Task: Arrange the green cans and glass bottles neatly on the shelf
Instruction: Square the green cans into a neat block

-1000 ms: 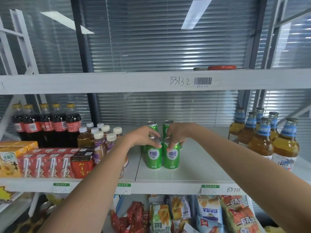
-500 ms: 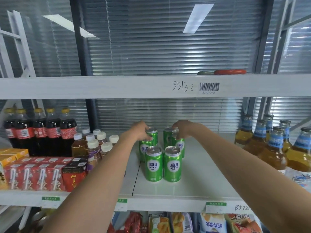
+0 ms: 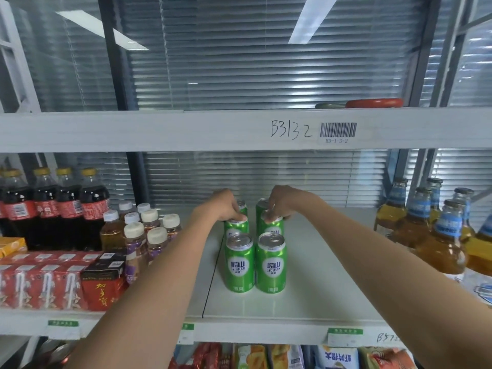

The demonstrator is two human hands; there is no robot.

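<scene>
Left hand (image 3: 226, 207) is pinched down on the rim of a middle-row green can (image 3: 236, 227), right hand (image 3: 282, 203) doing the same on the can beside it (image 3: 272, 227). Two more green cans (image 3: 239, 265) stand right in front on the white shelf (image 3: 306, 288), another pair behind, and the glass bottles (image 3: 442, 235) sit well off to the right
</scene>
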